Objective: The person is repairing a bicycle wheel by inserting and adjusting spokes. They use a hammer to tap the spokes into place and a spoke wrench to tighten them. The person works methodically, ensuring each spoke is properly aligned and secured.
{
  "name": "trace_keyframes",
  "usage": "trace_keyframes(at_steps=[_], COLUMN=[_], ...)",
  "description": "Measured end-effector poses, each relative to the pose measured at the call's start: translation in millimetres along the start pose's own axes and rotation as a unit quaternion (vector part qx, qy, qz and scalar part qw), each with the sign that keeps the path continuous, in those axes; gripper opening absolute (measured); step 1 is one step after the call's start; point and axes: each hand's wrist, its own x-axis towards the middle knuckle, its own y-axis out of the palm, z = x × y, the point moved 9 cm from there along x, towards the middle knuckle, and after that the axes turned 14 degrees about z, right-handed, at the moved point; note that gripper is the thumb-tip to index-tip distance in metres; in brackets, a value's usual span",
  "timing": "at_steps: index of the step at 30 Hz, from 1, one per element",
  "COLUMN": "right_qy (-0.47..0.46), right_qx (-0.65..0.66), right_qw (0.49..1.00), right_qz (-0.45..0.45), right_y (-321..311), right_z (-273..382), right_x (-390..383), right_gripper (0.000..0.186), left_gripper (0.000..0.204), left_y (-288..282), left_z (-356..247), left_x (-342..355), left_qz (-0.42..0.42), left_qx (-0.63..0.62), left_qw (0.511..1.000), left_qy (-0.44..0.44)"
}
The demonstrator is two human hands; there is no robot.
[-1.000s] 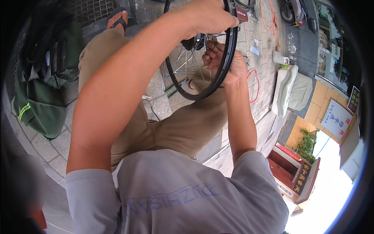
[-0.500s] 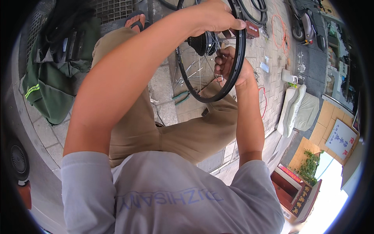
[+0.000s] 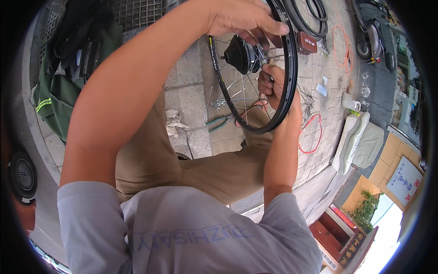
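Observation:
A black bicycle wheel (image 3: 290, 86) is held up on edge in front of me, over my legs. Its dark cassette (image 3: 235, 54) and hub sit inside the rim, with only some thin spokes fitted. My left hand (image 3: 246, 20) grips the upper rim, its thumb on the outer side and its fingers curled inside. Reaching through the lower right of the wheel, my right hand (image 3: 273, 84) is closed, thumb and forefinger pinching a spoke close to the hub. The fingertips partly hide that spoke.
Loose spokes (image 3: 230, 99) lie on the paving beyond my knees, beside green-handled pliers (image 3: 219, 122) and a pale rag (image 3: 174, 123). A red box (image 3: 306, 42), black tyres (image 3: 319, 18) and an orange cord (image 3: 342, 50) are at the far right. A green jacket (image 3: 57, 102) lies left.
My right hand has closed from loosely bent fingers into a pinch near the hub. The wheel sits slightly lower and further right in view, as the whole view has shifted.

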Motion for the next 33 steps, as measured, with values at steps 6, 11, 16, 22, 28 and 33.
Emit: trace_keyframes(at_steps=[6,11,16,22,28,33], right_qy=[0.012,0.001,0.014,0.003,-0.011,-0.031], right_qx=[0.046,0.076,0.072,0.151,0.156,0.125], right_qw=[0.999,0.997,0.997,0.988,0.988,0.991], right_qz=[0.019,0.03,0.025,0.043,0.017,0.03], right_y=[-4.3,-6.6,-7.4,-14.3,-26.7,-31.6], right_z=[3.6,6.9,9.4,9.6,8.3,12.3], right_x=[-3.8,-12.5,-17.9,-23.7,-28.4,-30.7], right_gripper=[0.018,0.024,0.033,0.024,0.024,0.032], left_gripper=[0.03,0.029,0.027,0.03,0.037,0.065], left_y=[-3.4,2.5,16.3,23.6,-10.2,10.3], left_z=[1.0,4.5,4.8,8.3,70.1,123.7], left_x=[11.4,23.6,29.0,40.7,29.1,32.5], left_qz=[-0.043,-0.022,-0.001,0.058,-0.077,-0.04], left_qx=[0.019,0.001,-0.005,0.062,0.519,0.584], left_qw=[0.999,1.0,1.0,0.996,0.83,0.764], left_qy=[0.016,0.016,0.007,0.015,-0.19,-0.272])
